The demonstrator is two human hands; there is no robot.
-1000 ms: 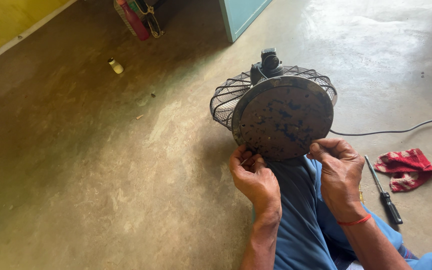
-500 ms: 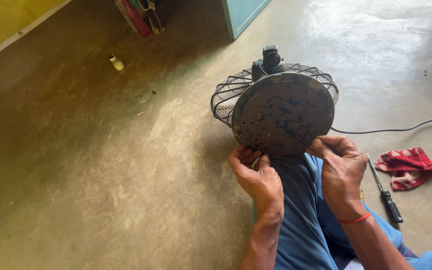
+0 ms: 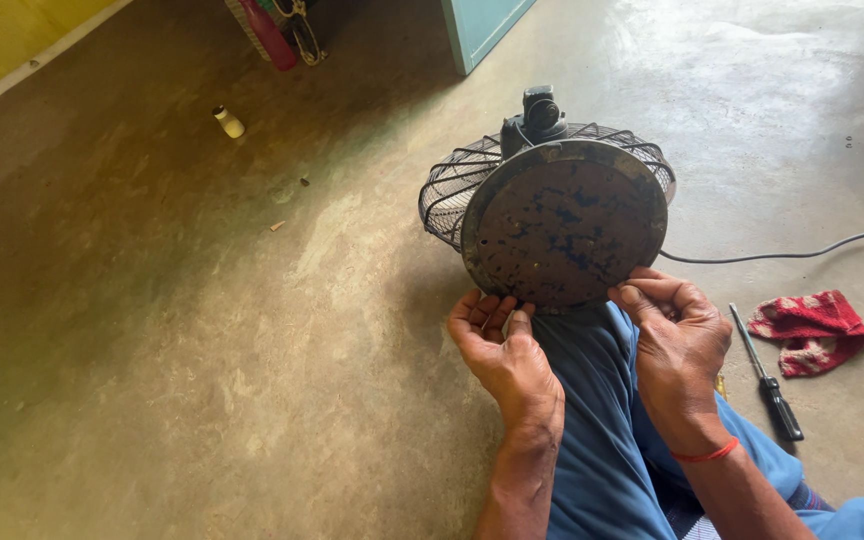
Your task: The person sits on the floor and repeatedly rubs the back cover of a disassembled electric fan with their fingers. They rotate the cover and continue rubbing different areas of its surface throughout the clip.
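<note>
The round fan base [image 3: 564, 222], a rusty, blotched metal disc, stands on edge on the person's blue-trousered knee. The left hand [image 3: 502, 350] pinches its lower rim; the right hand [image 3: 674, 335] grips the rim's lower right. Behind the base sits the black wire fan cage [image 3: 452, 185]. Right of the base lie a black-handled screwdriver [image 3: 767, 375] and a red rag [image 3: 810, 330] on the concrete floor [image 3: 202, 350].

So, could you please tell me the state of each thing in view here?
Fan: tipped on its side, round base facing up, resting on the person's leg.
Left hand: fingers on the base's lower rim.
Right hand: fingers on the rim's right edge.
Screwdriver: lying on the floor, untouched.
Red cloth: crumpled on the floor.
Cord: loose on the floor.
</note>
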